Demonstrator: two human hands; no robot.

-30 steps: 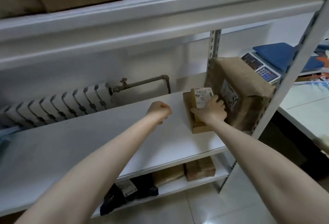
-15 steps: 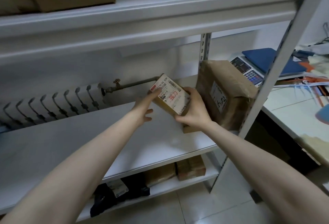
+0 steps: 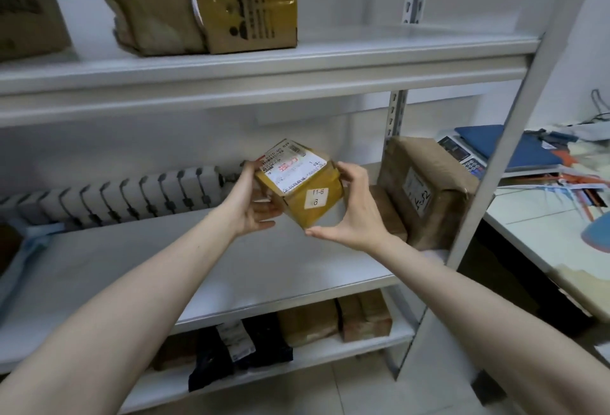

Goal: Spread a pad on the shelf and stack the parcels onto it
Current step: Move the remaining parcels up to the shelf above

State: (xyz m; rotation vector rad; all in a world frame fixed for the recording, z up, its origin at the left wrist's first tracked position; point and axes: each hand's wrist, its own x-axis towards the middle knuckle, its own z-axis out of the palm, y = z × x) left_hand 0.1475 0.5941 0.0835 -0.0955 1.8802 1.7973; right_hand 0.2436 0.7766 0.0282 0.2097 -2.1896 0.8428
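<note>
I hold a small brown cardboard parcel in the air above the middle shelf, tilted, its white shipping label facing up and a small "11-6" sticker on its front. My left hand grips its left side and my right hand its right side. A large parcel wrapped in brown paper stands at the shelf's right end, with a flat brown parcel lying beside it. The white shelf surface below my hands is bare; I see no pad on it.
The upper shelf carries several cardboard boxes. Dark and brown parcels lie on the bottom shelf. A radiator runs behind the shelf. A metal upright stands on the right, with a cluttered table and scale beyond.
My right hand lifted the small parcel off the shelf; my left hand came over and took its other side. Both hands raised and turned it, label up. The view tilted upward.
</note>
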